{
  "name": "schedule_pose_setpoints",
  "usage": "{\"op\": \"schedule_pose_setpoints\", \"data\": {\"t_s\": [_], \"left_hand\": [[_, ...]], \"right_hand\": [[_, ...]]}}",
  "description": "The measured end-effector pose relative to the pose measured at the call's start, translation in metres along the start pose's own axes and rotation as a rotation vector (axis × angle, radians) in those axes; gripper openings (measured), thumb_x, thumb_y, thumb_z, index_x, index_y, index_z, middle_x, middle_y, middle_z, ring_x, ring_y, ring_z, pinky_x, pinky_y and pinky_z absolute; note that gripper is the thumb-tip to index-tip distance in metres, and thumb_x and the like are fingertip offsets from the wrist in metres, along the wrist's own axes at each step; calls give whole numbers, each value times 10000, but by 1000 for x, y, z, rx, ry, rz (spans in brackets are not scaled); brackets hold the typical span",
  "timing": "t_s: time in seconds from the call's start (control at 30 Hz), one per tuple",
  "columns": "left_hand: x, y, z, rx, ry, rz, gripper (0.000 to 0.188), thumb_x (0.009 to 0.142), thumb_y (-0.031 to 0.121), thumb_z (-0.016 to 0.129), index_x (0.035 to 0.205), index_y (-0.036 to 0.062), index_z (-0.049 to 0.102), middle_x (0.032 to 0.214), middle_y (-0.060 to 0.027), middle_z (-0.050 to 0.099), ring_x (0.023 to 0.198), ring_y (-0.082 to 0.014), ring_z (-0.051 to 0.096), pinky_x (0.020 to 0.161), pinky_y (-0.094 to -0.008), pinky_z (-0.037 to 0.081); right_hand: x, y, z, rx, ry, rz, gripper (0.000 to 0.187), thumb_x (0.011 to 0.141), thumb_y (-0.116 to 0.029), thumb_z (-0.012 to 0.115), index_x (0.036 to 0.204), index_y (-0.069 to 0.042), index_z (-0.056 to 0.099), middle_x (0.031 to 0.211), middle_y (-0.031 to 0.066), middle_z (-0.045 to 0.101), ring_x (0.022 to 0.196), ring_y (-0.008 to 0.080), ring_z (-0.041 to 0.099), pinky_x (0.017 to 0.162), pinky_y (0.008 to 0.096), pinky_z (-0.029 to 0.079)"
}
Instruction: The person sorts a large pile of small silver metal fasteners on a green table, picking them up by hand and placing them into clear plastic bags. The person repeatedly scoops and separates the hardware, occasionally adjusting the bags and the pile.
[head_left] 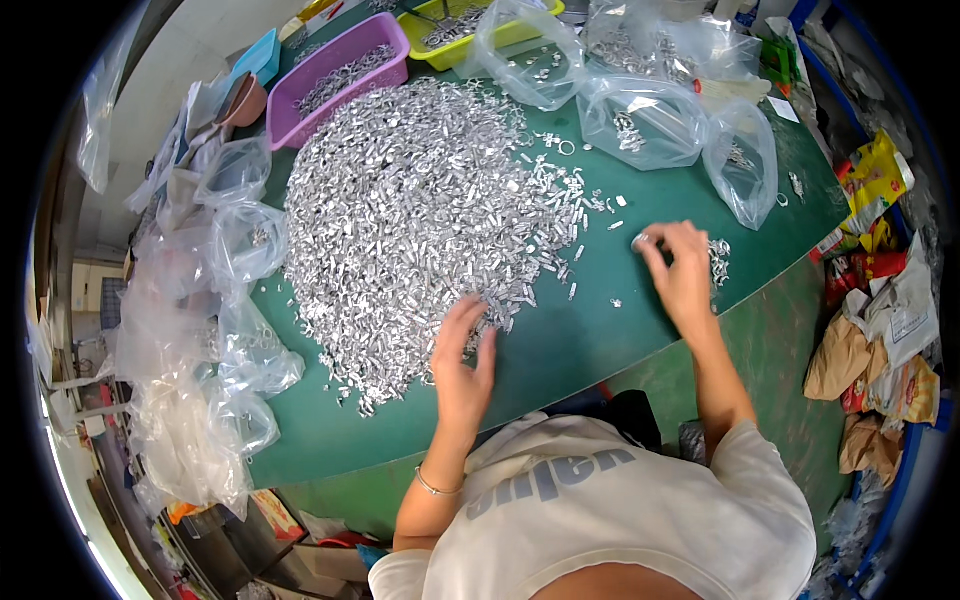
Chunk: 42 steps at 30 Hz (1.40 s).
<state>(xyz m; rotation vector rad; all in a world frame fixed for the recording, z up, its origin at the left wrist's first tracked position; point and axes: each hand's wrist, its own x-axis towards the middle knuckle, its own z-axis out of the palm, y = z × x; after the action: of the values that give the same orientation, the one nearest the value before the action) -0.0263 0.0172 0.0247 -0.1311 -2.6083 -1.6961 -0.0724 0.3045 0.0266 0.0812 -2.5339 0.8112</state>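
Note:
A large heap of small silver metal pieces (400, 210) covers the middle of the green table (545, 355). At the heap's near right edge is my left hand (460, 360), its thumb and fingers apart and the fingertips among the pieces. My right hand (682, 270) is further right over the green surface, thumb and fingertips pinched on a small silver piece (641, 240) whose exact kind is too small to tell. Just right of that hand lies a small cluster of silver pieces (719, 262), partly hidden by it. A few loose pieces (616, 303) lie between my hands.
A purple basket (285, 120) and a yellow-green basket (430, 55) with metal parts stand at the back. Clear plastic bags (640, 120) with pieces lie back right; more plastic bags (180, 370) hang along the left edge. Colourful packaging (875, 190) fills the right side.

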Motion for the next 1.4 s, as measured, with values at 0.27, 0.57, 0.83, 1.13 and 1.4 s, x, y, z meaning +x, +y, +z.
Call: {"op": "schedule_pose_setpoints", "data": {"t_s": [0.27, 0.57, 0.83, 1.13, 1.4], "left_hand": [[0, 3, 24, -1180, -339, -672, 324, 982, 63, 516, 1266, -92, 531, 1220, -218, 607, 1118, -257, 615, 975, -366, 510], [-29, -36, -138, -1130, 1042, -332, 410, 964, -21, 452, 1329, -187, 364, 1343, -246, 468, 1233, -309, 514, 1075, -381, 439], [10, -145, -268, -1115, 1076, -3, 523, 896, -82, 416, 1411, -80, 325, 1406, -201, 419, 1294, -297, 448, 1066, -383, 403], [-35, -80, -137, 87, 685, 0, 455, 886, -49, 502, 1337, 14, 500, 1397, -172, 476, 1323, -291, 435, 1067, -444, 381], [-42, -55, -79, 802, 69, 132, 497, 833, 206, 701, 1298, 125, 547, 1439, -91, 429, 1377, -361, 322, 1035, -720, 229]], "right_hand": [[-40, -77, 28, 583, -409, -6, 77, 806, -37, 705, 878, -31, 679, 861, 83, 644, 824, 231, 587, 773, 343, 433], [-56, -57, 32, 627, -323, 184, 54, 888, 12, 610, 917, 35, 650, 857, 67, 614, 753, 128, 547, 683, 232, 435], [-50, -80, 39, 634, -398, 96, 54, 884, 20, 606, 916, 34, 648, 854, 87, 618, 751, 152, 561, 701, 256, 447], [-39, -120, 56, 335, -462, -308, 306, 795, -51, 705, 1093, -15, 642, 1134, 118, 616, 1091, 320, 547, 925, 402, 425], [-30, -179, 122, 141, -588, -649, 559, 778, -158, 736, 1294, -53, 547, 1436, 97, 443, 1369, 337, 354, 1058, 498, 333]]}}
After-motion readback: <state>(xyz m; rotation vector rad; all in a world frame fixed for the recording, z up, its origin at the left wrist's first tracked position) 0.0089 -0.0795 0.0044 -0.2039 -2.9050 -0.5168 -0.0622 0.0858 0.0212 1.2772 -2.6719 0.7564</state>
